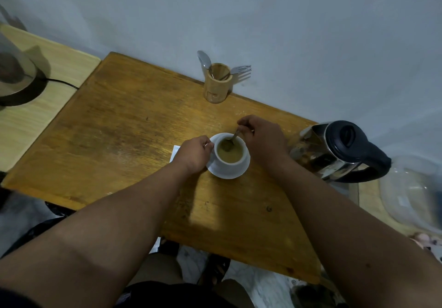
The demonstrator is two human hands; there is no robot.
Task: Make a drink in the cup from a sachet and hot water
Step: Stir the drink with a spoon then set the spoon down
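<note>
A white cup stands on a white saucer in the middle of the wooden table. It holds a light brown, milky drink. My left hand grips the cup's left side, where the handle seems to be. My right hand pinches the handle of a metal spoon, and the spoon's bowl sits in the drink. A white sachet lies flat on the table, mostly hidden under my left hand.
A steel kettle with a black lid and handle stands just right of my right hand. A wooden holder with a spoon and fork stands at the wall. A clear plastic lid lies far right, and a lamp base stands far left.
</note>
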